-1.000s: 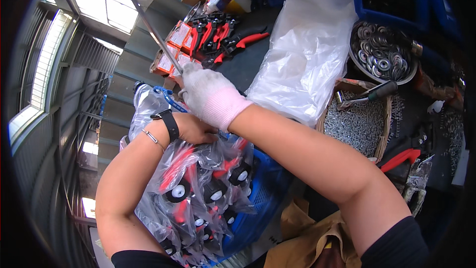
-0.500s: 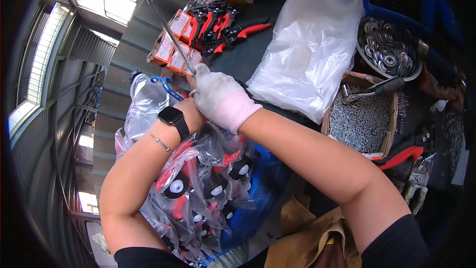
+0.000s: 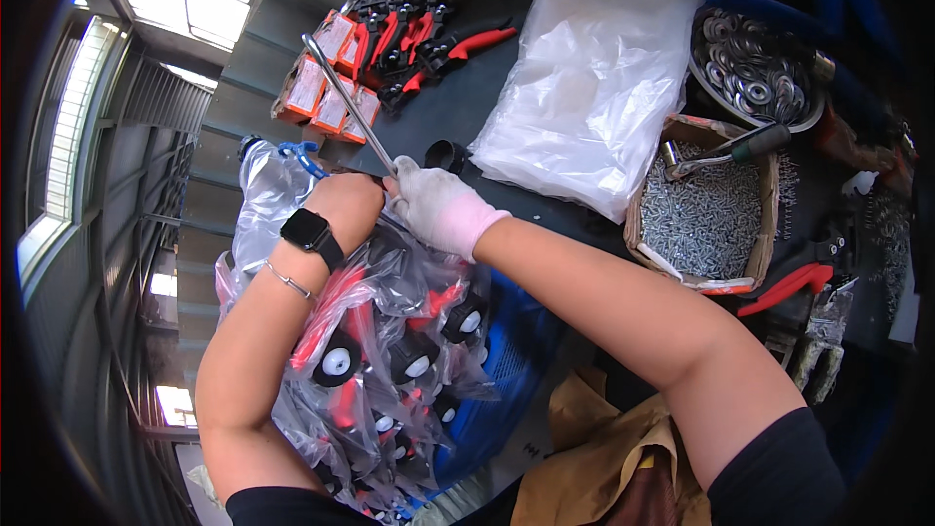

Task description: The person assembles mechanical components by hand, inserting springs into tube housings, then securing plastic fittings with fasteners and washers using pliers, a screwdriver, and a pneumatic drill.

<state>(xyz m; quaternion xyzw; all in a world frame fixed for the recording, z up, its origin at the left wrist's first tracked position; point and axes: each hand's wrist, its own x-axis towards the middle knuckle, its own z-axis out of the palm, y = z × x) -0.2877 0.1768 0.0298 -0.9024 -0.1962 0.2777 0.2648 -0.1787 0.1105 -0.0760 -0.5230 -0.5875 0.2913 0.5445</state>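
My right hand (image 3: 426, 197), in a pale knitted glove with a pink cuff, is closed around the lower end of a thin metal rod (image 3: 343, 93). The rod slants up to the left and ends in a bent tip. Close against it is my bare left hand (image 3: 349, 202), below which sit a black watch and a bracelet. That hand looks curled, with its fingers turned away, so what it grips is hidden. Beneath both hands lie clear plastic bags (image 3: 404, 317) holding red and black tools with white round parts, heaped over a blue crate (image 3: 516, 370).
Orange-and-white boxes (image 3: 326, 97) and red-handled pruners (image 3: 409, 34) lie at the far left. Plastic sheets (image 3: 589, 88) cover the middle of the table. A box of screws (image 3: 706, 224), a bowl of washers (image 3: 755, 78) and a ratchet (image 3: 740, 151) are to the right.
The rod's bent tip has come lower and slightly right. My left hand has shifted left, and a black round piece now shows beside the gloved hand. The whole view has tilted slightly.
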